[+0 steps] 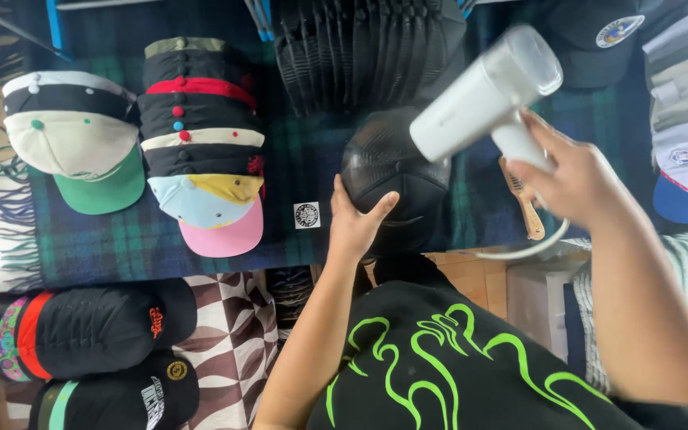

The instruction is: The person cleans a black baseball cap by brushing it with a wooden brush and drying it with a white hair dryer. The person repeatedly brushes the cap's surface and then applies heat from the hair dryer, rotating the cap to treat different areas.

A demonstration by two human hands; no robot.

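Black cap (396,179) sits near the middle of the scene on a dark blue-and-green plaid blanket (105,239) that covers the table. The left hand (356,223) lies flat against the cap's near side, fingers spread and loosely curled round its crown. The right hand (571,171) is closed round the handle of a white handheld steamer (479,95), whose body tilts over the cap's far right edge; its white cord (531,248) loops below the hand. A wooden brush (523,199) lies on the blanket just right of the cap. To the left stand two stacks of caps: one topped by a cream cap with a green brim (77,155), the other by a pale blue and yellow cap with a pink brim (209,203). A row of black caps (360,48) stands at the far side. More caps (89,326) rest on a brown-and-white patterned cloth (232,334) at the near left.
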